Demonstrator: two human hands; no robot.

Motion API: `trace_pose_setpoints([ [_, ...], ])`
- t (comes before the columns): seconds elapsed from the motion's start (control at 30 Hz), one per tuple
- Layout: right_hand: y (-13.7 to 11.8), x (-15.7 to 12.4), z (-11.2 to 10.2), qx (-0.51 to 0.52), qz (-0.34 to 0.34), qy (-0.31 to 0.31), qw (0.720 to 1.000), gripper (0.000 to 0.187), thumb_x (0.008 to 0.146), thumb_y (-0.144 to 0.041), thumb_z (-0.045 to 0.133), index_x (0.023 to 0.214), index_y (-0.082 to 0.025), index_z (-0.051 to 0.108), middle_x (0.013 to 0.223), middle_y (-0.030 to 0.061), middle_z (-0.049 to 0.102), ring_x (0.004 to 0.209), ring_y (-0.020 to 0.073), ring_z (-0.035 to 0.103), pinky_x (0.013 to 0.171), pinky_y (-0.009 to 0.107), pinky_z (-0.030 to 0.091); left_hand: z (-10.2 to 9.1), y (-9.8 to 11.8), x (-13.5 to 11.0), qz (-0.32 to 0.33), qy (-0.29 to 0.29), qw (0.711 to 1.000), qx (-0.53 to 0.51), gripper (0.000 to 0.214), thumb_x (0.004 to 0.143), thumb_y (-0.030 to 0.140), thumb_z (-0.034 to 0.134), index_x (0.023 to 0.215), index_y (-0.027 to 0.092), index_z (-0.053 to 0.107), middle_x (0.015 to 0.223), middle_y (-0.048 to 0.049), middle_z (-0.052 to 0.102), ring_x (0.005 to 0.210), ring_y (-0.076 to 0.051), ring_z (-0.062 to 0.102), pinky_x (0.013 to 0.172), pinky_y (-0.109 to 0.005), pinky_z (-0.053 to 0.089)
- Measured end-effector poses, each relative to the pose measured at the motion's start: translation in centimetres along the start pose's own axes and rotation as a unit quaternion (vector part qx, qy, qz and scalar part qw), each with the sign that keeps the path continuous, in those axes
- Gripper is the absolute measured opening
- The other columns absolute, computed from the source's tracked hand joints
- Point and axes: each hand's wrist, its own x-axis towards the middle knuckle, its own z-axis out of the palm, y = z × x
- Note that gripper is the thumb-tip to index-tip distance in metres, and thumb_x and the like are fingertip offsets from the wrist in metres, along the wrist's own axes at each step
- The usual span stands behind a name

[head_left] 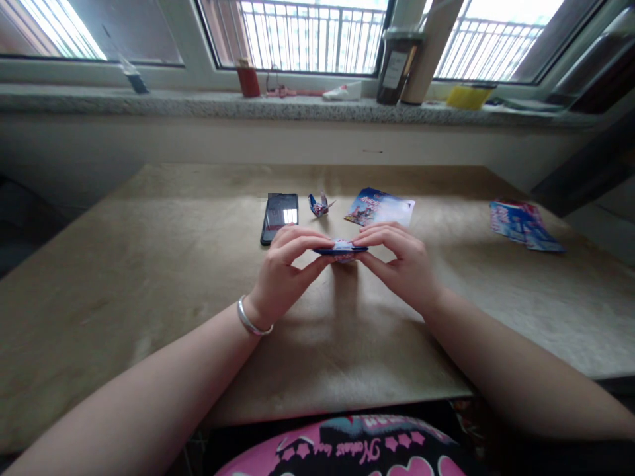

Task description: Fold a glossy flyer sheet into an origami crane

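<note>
My left hand (285,264) and my right hand (399,261) meet above the middle of the wooden table (149,277). Both pinch a small folded piece of patterned blue paper (341,249), held flat between the fingertips of the two hands, just above the tabletop. A silver bangle (251,320) circles my left wrist. Behind the hands lie a dark phone (279,217), a finished folded paper figure (320,204) and a printed paper sheet (380,207).
Another printed sheet (523,225) lies at the table's right side. The stone window sill (198,104) behind holds a red cup (248,79), a dark jar (397,69), a yellow object (467,96) and other small items.
</note>
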Motion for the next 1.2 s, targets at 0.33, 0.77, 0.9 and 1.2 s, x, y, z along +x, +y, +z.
trace_pose_setpoints([
  [0.33, -0.38, 0.1, 0.05, -0.002, -0.006, 0.012, 1.0, 0.007, 0.079, -0.018, 0.067, 0.083, -0.023, 0.065, 0.082, 0.0021, 0.071, 0.087, 0.0185, 0.065, 0.084, 0.039, 0.053, 0.09, -0.09, -0.15, -0.03, -0.001, 0.999, -0.039, 0.014, 0.078, 0.017, 0.069, 0.092, 0.019, 0.067, 0.09, -0.0042, 0.067, 0.088, -0.016, 0.061, 0.085, -0.035, 0.049],
  [0.77, -0.23, 0.1, 0.03, -0.009, -0.003, 0.021, 1.0, 0.008, 0.079, -0.019, 0.069, 0.084, -0.024, 0.065, 0.085, 0.0017, 0.071, 0.088, 0.0185, 0.065, 0.086, 0.04, 0.052, 0.13, 0.18, -0.36, -0.079, -0.017, 0.994, -0.071, 0.022, 0.08, 0.021, 0.068, 0.101, 0.019, 0.065, 0.098, -0.0052, 0.065, 0.093, -0.016, 0.06, 0.087, -0.031, 0.05],
  [0.9, -0.27, 0.03, -0.07, -0.019, -0.015, 0.02, 0.999, 0.009, 0.078, -0.019, 0.069, 0.084, -0.024, 0.065, 0.084, 0.002, 0.072, 0.089, 0.0189, 0.065, 0.087, 0.04, 0.052, 0.18, 0.08, -0.28, -0.066, -0.009, 0.995, -0.072, 0.015, 0.081, 0.018, 0.067, 0.096, 0.019, 0.068, 0.095, -0.0047, 0.067, 0.09, -0.014, 0.062, 0.084, -0.029, 0.051],
  [1.2, -0.43, 0.08, -0.11, -0.026, -0.018, 0.02, 0.999, 0.007, 0.078, -0.019, 0.069, 0.082, -0.024, 0.065, 0.082, 0.0018, 0.072, 0.087, 0.0193, 0.065, 0.085, 0.04, 0.053, 0.07, 0.45, -0.02, -0.022, 0.006, 0.999, -0.044, 0.014, 0.079, 0.013, 0.069, 0.092, 0.019, 0.069, 0.091, -0.0042, 0.068, 0.086, -0.013, 0.063, 0.081, -0.027, 0.052],
])
